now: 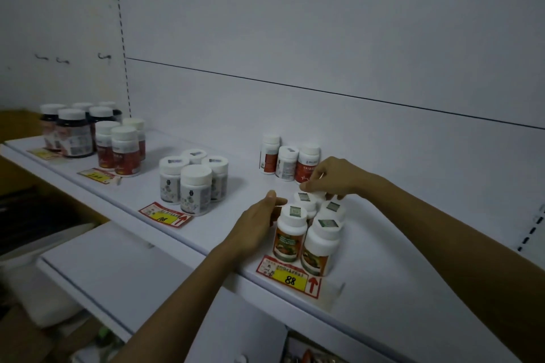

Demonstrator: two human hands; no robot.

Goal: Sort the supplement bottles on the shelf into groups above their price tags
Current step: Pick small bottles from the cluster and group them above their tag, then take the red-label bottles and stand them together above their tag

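Observation:
Several white bottles with orange-green labels stand in a tight group above the "88" price tag at the shelf's front. My left hand rests flat against the left side of this group, fingers together. My right hand reaches over from the right, with its fingertips pinching the cap of a rear bottle in the group. Behind them, three mixed bottles stand against the back wall.
Further left on the white shelf stand a group of white bottles above a "108" tag, a red-labelled group and dark bottles with tags below. A lower shelf juts out underneath.

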